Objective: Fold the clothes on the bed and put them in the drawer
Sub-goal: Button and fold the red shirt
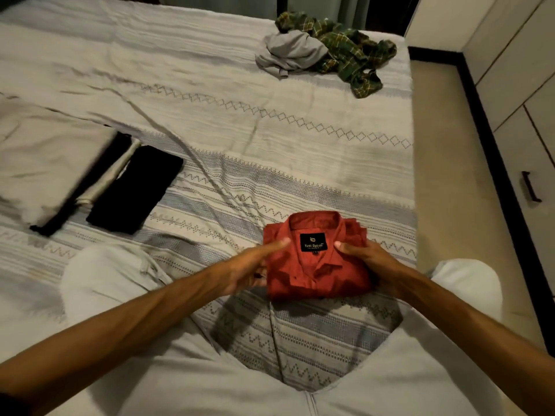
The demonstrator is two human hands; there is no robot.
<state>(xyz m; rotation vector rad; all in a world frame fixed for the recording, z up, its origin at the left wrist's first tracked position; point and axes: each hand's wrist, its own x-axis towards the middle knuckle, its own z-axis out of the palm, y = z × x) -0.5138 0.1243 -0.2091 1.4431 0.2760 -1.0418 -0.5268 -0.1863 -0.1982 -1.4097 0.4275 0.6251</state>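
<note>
A folded red shirt (pixel 315 265) with a black collar label is held just above the patterned bedspread (pixel 210 115), between my knees. My left hand (pixel 252 268) grips its left edge, thumb on top and fingers underneath. My right hand (pixel 366 259) grips its right edge the same way. At the bed's far right corner lie a crumpled grey garment (pixel 291 52) and a green plaid shirt (pixel 354 52), both unfolded. To the left sits a stack of folded clothes (pixel 60 172) with a folded black piece (pixel 135 190) beside it.
A cabinet with drawers and a dark handle (pixel 531 186) stands along the right wall, across a strip of beige floor (pixel 450 175). My legs in light trousers (pixel 468 289) are spread on the bed at the bottom of the view.
</note>
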